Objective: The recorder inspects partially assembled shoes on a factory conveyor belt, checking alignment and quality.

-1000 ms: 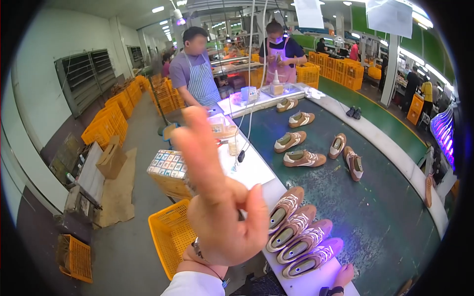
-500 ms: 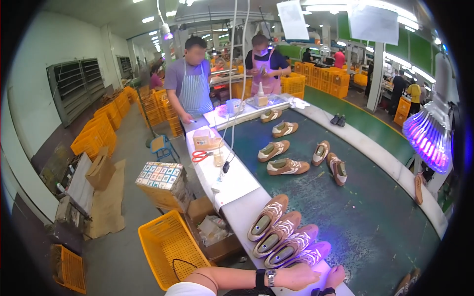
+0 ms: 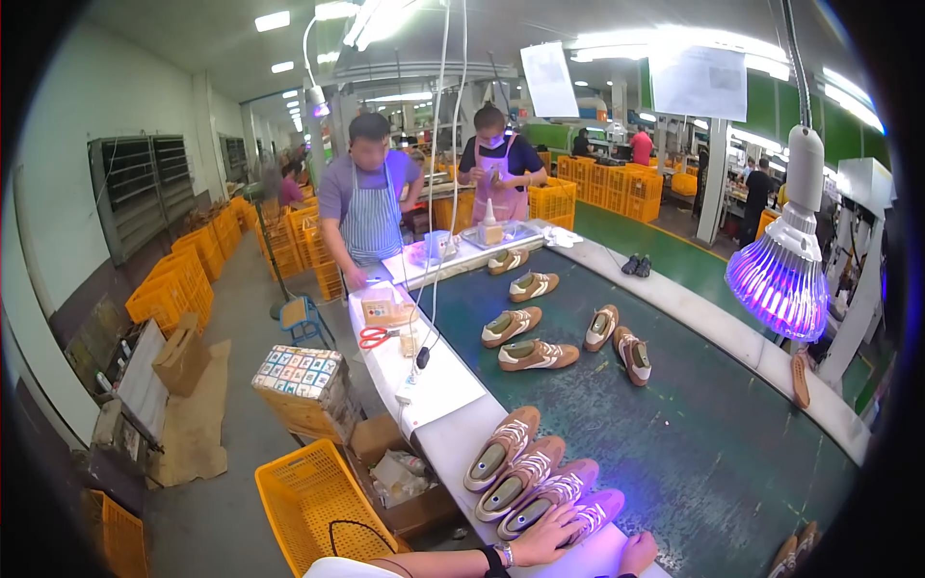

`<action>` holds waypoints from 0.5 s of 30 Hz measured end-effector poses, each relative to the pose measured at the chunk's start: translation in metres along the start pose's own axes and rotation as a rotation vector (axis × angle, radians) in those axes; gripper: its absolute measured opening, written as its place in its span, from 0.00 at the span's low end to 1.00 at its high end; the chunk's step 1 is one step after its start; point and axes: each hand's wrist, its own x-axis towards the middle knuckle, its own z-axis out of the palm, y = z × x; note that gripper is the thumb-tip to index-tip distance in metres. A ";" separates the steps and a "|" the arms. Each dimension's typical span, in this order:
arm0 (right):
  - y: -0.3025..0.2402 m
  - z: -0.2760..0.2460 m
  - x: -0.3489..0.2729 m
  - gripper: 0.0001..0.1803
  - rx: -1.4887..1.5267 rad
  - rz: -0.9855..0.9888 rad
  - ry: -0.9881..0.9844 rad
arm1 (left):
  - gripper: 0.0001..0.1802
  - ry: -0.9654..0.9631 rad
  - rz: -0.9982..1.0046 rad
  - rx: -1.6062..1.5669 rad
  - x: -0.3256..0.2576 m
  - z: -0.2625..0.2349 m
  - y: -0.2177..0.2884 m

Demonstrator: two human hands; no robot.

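- The left hand lies over the near shoe, palm down, fingers stretched along its top; whether they grip it or merely rest there, I cannot tell.
- The right hand is just to the right, at the near edge, with fingers curled in; its palm side is hidden, so I cannot tell if it has hold of anything.
- The near shoe is last in a row with three more shoes, side by side, heels over the pale ledge, toes pointing far right over the green belt.
- As for how far along things are: these four look laced and neatly lined up, with the near one being handled.
- Six loose shoes stand farther off on the belt, spread out and apart from the row; nothing shows whether they are finished.
- Part of another shoe shows at the near right rim, too cut off to judge.
- To the left, below the ledge, sits an orange basket; no shoes show in it.
- Farther up the ledge lie red scissors, out of either hand's reach.
- A lit purple lamp hangs on the right.
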 end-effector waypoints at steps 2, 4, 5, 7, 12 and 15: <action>-0.005 -0.005 -0.003 0.17 0.018 -0.016 0.031 | 0.36 0.000 0.028 -0.002 -0.001 -0.003 0.001; -0.010 -0.011 -0.005 0.16 0.048 0.004 0.031 | 0.36 -0.012 0.020 -0.009 -0.001 -0.005 0.001; -0.008 -0.010 -0.006 0.16 0.047 0.007 0.033 | 0.37 -0.026 0.011 -0.015 -0.002 -0.006 0.002; -0.002 -0.004 -0.005 0.16 0.040 -0.019 0.061 | 0.36 -0.005 0.024 -0.044 -0.002 -0.006 0.003; 0.003 0.013 0.000 0.10 0.079 -0.076 0.282 | 0.36 -0.005 0.035 -0.049 0.000 -0.005 0.002; 0.006 0.018 0.002 0.10 0.077 -0.080 0.273 | 0.35 0.014 0.029 -0.079 -0.001 -0.005 0.001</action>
